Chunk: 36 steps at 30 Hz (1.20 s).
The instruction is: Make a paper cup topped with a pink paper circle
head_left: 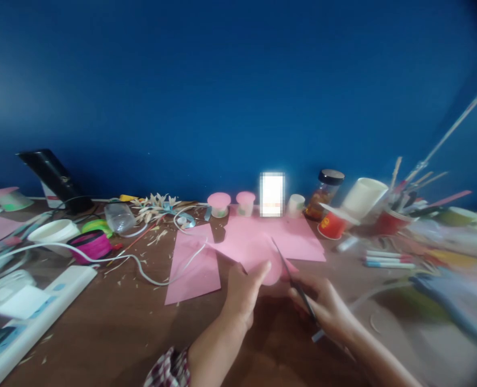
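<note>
Pink paper is pinched in my left hand, thumb on top, with a rounded part bulging out by the thumb. My right hand is closed on a pair of scissors. One long dark blade shows along the right side of the rounded paper; the handles are mostly hidden by the fingers. Beneath and behind the held piece lie more pink sheets. Another pink sheet rests flat to the left, crossed by a white cable.
Paper cups with pink discs on top stand by the blue wall. A glass jar and a red cup are at right, near markers. A white power strip and a white cable lie at left.
</note>
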### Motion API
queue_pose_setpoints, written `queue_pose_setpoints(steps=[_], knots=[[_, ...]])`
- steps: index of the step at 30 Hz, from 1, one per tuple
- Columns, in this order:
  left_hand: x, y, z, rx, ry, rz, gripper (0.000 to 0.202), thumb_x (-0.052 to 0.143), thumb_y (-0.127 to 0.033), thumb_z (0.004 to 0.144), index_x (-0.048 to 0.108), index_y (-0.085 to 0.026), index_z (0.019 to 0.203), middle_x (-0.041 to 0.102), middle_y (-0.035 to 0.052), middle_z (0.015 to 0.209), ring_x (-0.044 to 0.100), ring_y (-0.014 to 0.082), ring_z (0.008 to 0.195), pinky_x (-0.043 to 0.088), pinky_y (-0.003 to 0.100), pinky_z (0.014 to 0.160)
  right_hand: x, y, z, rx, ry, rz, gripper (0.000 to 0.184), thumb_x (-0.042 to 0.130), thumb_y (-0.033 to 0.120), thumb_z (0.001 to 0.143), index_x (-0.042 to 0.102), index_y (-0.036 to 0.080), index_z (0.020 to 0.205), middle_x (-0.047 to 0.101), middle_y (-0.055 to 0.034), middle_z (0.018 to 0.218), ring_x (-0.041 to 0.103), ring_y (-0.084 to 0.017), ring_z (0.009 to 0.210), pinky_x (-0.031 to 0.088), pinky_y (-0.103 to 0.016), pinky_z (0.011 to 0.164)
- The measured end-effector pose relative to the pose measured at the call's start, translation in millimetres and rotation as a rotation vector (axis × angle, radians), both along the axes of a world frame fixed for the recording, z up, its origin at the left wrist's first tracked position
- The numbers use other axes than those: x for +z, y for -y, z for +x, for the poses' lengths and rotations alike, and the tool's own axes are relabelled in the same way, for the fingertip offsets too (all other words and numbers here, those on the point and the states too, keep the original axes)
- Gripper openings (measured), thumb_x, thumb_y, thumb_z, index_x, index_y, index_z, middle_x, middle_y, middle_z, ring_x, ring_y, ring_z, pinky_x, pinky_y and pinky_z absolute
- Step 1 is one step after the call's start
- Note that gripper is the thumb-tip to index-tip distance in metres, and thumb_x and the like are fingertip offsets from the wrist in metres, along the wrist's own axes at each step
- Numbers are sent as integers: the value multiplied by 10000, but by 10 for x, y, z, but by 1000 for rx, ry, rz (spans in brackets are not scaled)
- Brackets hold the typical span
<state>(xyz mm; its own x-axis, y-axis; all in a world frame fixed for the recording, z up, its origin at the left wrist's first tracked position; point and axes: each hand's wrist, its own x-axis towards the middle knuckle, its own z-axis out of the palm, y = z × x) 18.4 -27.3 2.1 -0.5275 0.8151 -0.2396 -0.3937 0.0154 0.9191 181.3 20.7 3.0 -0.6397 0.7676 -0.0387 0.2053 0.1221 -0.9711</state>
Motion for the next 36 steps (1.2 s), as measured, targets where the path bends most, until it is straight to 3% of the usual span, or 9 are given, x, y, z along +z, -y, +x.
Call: queue_pose_setpoints(steps=[6, 11, 15, 18, 24, 36], knots=[[-37, -4, -3, 5, 14, -8, 473, 836, -344, 617, 691, -69, 973, 740, 181, 957, 691, 299, 915, 536, 378, 803, -11, -6, -7, 8, 13, -8, 461, 651, 528, 822, 665, 92, 970, 487, 35, 520, 434, -88, 451, 315, -195, 407], [-95, -14, -23, 25, 47, 23, 479, 854, -373, 582, 703, -81, 931, 747, 152, 892, 696, 276, 863, 541, 362, 787, 4, 13, -23, 2, 12, -15, 486, 661, 531, 811, 685, 79, 988, 474, 37, 518, 404, -78, 450, 312, -187, 396], [-53, -20, -16, 71, 54, 13, 480, 862, -350, 573, 702, -97, 948, 746, 136, 874, 695, 267, 865, 536, 369, 812, 7, 35, -34, 8, 9, -55, 525, 684, 536, 788, 684, 83, 1052, 477, 37, 528, 424, -83, 457, 325, -181, 391], [3, -13, 8, 87, 44, 9, 461, 850, -342, 588, 702, -99, 951, 745, 131, 862, 694, 267, 863, 536, 375, 812, 14, 38, -45, -2, -10, -111, 542, 692, 565, 764, 674, 92, 1027, 497, 33, 542, 450, -86, 462, 331, -175, 388], [0, 2, 17, 59, 61, 21, 439, 838, -348, 597, 701, -86, 921, 747, 130, 847, 699, 274, 844, 540, 366, 783, 47, 17, -45, 11, -28, -157, 508, 659, 639, 743, 639, 132, 756, 582, -7, 583, 520, -94, 471, 375, -186, 418], [-10, -52, -60, 111, -8, 10, 420, 786, -310, 681, 666, -85, 1015, 738, 164, 946, 696, 283, 891, 537, 399, 800, 25, 12, -6, 58, -29, -178, 558, 654, 634, 757, 657, 114, 960, 574, 0, 615, 517, -108, 509, 342, -196, 437]])
